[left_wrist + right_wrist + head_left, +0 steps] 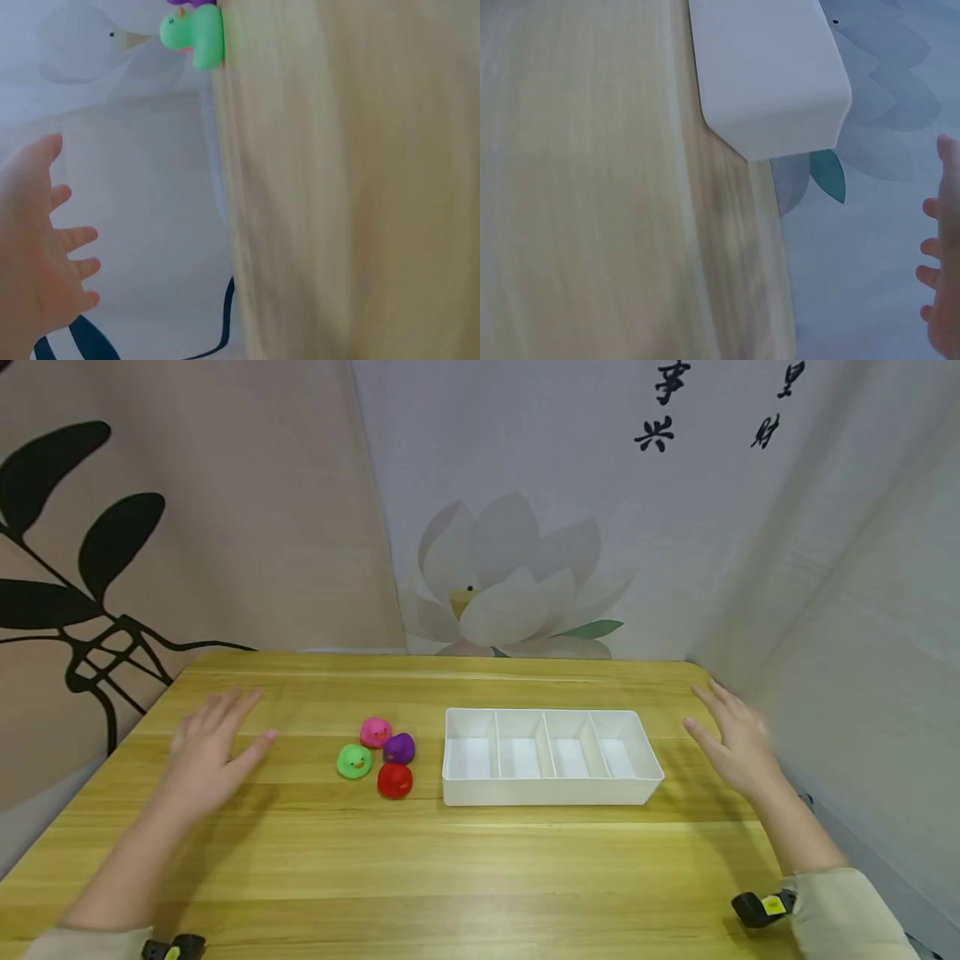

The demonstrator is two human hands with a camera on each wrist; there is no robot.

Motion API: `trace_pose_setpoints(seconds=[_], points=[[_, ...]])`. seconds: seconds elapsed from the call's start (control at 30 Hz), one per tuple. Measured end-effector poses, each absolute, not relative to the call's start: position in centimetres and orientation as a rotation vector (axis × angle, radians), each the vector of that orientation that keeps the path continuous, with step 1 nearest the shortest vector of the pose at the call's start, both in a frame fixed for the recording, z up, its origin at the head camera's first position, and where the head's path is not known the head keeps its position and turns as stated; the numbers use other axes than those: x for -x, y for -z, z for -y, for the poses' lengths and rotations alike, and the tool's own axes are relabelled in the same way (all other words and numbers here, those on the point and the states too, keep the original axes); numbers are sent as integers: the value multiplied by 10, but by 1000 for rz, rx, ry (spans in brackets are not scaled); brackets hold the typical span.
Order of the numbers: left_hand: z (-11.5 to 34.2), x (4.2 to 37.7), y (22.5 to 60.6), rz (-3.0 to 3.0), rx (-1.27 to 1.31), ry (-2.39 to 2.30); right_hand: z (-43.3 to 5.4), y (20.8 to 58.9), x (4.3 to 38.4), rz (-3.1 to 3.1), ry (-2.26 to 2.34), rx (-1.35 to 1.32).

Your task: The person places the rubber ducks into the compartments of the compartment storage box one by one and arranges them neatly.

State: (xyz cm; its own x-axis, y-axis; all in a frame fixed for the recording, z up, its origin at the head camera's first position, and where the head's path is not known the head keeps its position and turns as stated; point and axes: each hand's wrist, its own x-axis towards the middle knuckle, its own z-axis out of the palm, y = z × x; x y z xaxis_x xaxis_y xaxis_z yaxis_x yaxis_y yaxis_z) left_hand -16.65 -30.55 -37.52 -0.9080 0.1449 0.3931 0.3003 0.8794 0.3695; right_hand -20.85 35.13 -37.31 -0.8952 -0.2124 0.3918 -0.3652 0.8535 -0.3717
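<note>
Both hands, left (206, 747) and right (738, 739), hover spread and apparently empty over the desk (480, 860). Between them, four ducks (377, 758) cluster just left of the white tray (551, 789).

A staged tabletop booth: a wooden table (480, 860) closed in by printed fabric backdrops (525, 527).

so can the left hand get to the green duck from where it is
Probably yes: the left hand is open over the table, with only bare wood between it and the green duck, the outermost of the four ducks on that side.
</note>
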Motion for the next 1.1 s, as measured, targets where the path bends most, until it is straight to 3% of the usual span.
trace_pose_setpoints(seconds=[0.6, 1.1], points=[[270, 164, 399, 2583, 234, 1276, -332, 400, 205, 2569, -1278, -389], [249, 172, 428, 2503, 310, 1391, -328, 425, 209, 2443, -1621, -509]])
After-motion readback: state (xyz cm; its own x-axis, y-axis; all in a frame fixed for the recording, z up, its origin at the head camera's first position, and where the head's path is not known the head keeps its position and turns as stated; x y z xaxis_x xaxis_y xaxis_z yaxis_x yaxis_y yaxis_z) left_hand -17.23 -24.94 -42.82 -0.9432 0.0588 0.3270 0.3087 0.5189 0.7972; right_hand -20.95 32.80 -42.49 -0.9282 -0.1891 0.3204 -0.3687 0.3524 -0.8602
